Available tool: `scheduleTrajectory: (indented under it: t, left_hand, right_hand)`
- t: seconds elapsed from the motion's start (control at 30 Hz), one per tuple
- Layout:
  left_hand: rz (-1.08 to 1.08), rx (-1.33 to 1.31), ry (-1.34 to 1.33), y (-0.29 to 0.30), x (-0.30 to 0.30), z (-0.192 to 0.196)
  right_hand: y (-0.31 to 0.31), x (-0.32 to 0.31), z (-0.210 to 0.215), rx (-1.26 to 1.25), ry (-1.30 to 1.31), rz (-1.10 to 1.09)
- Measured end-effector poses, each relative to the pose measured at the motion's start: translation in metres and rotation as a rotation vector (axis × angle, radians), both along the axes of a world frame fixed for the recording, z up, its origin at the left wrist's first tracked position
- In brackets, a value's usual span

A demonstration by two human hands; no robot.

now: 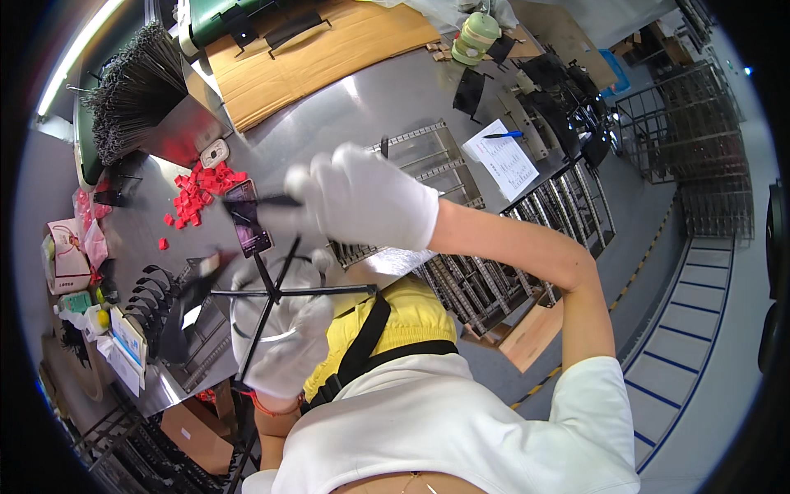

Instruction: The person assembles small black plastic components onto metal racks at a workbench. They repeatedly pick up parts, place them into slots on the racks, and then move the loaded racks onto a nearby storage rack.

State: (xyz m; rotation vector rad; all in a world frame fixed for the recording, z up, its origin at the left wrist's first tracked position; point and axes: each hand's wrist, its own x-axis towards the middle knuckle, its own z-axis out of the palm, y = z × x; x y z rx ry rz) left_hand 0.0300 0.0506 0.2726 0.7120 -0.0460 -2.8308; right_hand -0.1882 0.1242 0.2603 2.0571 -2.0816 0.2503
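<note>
The two hands are well apart: the left hand [284,358], in a white glove, is closed on a black frame [274,293] with thin bars, which is up in front of the yellow cloth [395,321] at the person's waist. The right hand [362,193], in a white glove too, is up above the worktop [350,99] with bent fingers near a phone [249,235], and it is so blurry that I cannot tell if it grips the dark bit [281,200] at its fingertips. Little red blocks [197,196] lie just beside the phone, and a blue pen [504,134] lies on white paper [506,165] to the right.
</note>
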Motion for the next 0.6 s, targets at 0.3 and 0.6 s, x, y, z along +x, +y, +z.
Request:
scheduleTrajectory:
  t: [0.3,0.6]
  left_hand:
    - [0.365,0.217,0.611,-0.051,0.041,0.009]
    - [0.321,-0.722,0.405,-0.100,0.050,-0.012]
  right_hand:
    - [0.055,-0.024,-0.165,0.267,-0.921,-0.346]
    - [0.044,-0.019,-0.164,0.432,-0.705,-0.447]
